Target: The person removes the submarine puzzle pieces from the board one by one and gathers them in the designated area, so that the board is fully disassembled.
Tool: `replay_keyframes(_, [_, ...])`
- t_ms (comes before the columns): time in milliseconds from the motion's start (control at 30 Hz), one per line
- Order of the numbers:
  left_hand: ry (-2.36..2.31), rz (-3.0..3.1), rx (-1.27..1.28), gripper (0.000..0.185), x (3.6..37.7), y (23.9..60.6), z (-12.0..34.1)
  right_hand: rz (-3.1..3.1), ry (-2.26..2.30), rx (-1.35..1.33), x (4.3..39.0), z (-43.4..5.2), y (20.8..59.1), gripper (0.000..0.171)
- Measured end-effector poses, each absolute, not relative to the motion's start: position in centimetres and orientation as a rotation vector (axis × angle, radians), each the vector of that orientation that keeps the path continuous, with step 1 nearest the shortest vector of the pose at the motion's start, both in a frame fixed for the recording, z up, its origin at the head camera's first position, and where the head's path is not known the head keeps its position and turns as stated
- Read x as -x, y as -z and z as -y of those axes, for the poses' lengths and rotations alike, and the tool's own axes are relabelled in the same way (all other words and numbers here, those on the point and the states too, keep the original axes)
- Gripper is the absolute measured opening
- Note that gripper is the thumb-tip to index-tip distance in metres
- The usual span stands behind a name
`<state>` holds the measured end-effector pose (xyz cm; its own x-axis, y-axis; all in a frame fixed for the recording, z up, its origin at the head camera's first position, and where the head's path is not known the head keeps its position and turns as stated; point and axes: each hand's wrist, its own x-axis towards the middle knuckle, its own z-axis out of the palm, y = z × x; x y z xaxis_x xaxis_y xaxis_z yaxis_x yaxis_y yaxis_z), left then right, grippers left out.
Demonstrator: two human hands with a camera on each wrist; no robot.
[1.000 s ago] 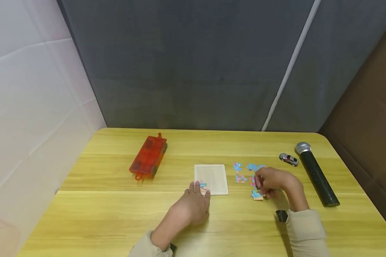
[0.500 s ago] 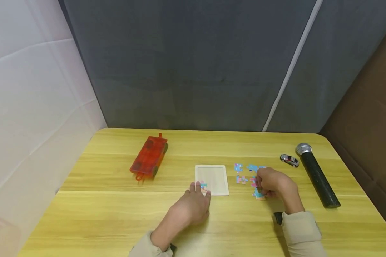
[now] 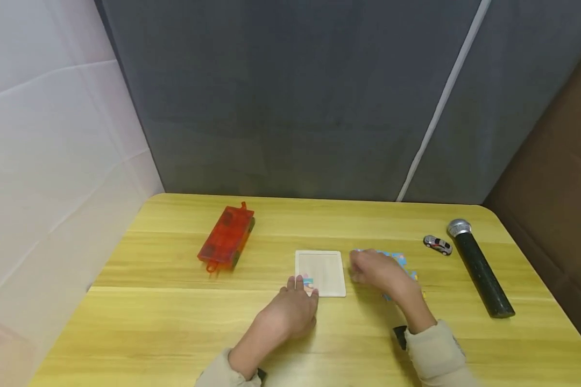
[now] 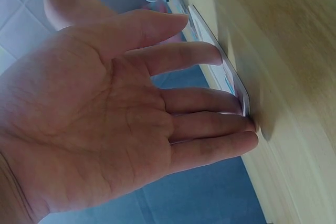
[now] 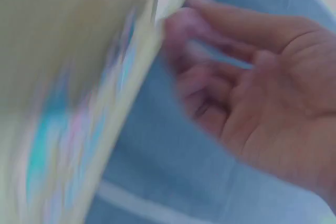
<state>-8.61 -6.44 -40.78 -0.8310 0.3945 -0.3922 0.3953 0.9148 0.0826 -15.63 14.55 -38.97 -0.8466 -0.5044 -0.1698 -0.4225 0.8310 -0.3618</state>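
The left hand (image 3: 290, 309) lies flat, fingers straight, fingertips on the near left corner of the puzzle tray (image 3: 321, 271) mid-surface; the right hand (image 3: 375, 271) is blurred beside the tray over puzzle pieces (image 3: 401, 262); its grasp cannot be told.

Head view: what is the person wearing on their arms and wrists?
Both hands are bare. The left hand and right hand each come out of a light beige long sleeve. A small black device sits at the right wrist, and a dark one shows at the left wrist.
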Motion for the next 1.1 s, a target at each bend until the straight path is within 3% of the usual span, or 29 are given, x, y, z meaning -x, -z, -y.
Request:
replay_keyframes(133, [0.022, -2.699, -0.633, 0.056, 9.5, 44.5, 6.7, -2.698, 0.577, 0.933, 15.5, -10.3, 39.9, 0.009])
replay_keyframes(267, [0.062, -2.735, -0.678, 0.057, 10.3, 47.3, 6.8, -2.684, 0.523, 0.928, 15.1, -7.7, 40.8, 0.015])
replay_keyframes(367, [0.048, -2.706, -0.686, 0.056, 10.5, 46.5, 7.0, -2.713, 0.495, 0.896, 15.1, -7.1, 41.5, 0.020])
replay_keyframes(533, [-0.303, -2.701, -0.763, 0.034, 13.5, 46.6, 10.8, -2.743, 0.504, 0.979, 16.6, -7.6, 44.6, 0.028])
replay_keyframes(600, [-0.395, -2.740, -0.732, 0.034, 14.1, 45.3, 11.9, -2.728, 0.511, 0.966, 16.6, -7.5, 44.4, 0.030])
replay_keyframes(667, [-0.424, -2.783, -0.669, 0.049, 13.9, 43.3, 12.1, -2.707, 0.524, 0.915, 16.0, -7.2, 43.1, 0.029])
replay_keyframes(733, [-0.457, -2.785, -0.621, 0.076, 13.7, 42.5, 11.7, -2.684, 0.529, 0.844, 15.2, -6.8, 41.3, 0.027])
replay_keyframes(800, [-0.493, -2.736, -0.604, 0.091, 13.7, 42.9, 11.3, -2.678, 0.546, 0.834, 15.0, -6.8, 41.0, 0.027])
replay_keyframes(900, [-0.525, -2.697, -0.608, 0.097, 14.5, 45.6, 11.5, -2.683, 0.581, 0.916, 15.6, -7.1, 42.3, 0.029])
replay_keyframes(1100, [-0.473, -2.715, -0.562, 0.099, 14.5, 45.9, 11.5, -2.627, 0.773, 1.028, 16.2, -7.5, 42.7, 0.025])
